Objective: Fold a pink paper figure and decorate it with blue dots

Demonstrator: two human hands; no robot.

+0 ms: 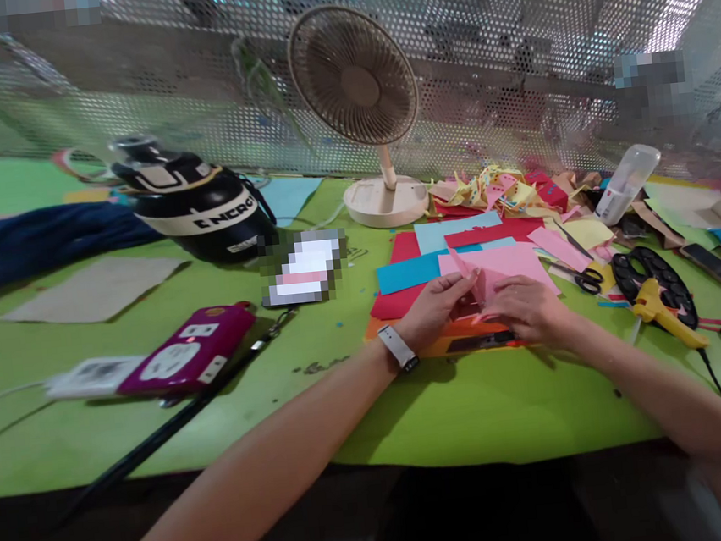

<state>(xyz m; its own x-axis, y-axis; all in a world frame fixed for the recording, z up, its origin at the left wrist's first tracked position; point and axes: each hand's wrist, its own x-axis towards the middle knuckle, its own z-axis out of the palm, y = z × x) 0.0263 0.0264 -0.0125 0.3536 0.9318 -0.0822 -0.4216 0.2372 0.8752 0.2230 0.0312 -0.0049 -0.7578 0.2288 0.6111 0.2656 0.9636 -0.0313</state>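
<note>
My left hand (435, 306), with a grey-banded watch (399, 349) on its wrist, pinches a piece of pink paper (470, 267) between thumb and fingers. The paper looks folded and stands up from the stack. On its other side my right hand (528, 307) has its fingers curled over the lower edge of the same piece. Beneath both hands lie a flat pink sheet (529, 261), a blue sheet (407, 274), red sheets (395, 303) and an orange sheet (432, 346). A dark, slim tool (479, 341) rests on the orange sheet, just below my hands.
On the right lie scissors (588, 281), a yellow glue gun (667, 313), a black tray (640, 265) and paper scraps (506, 188). A fan (385, 200) stands behind. Leftward are a phone (306, 267), a purple power strip (183, 351) and a large black bottle (202, 209).
</note>
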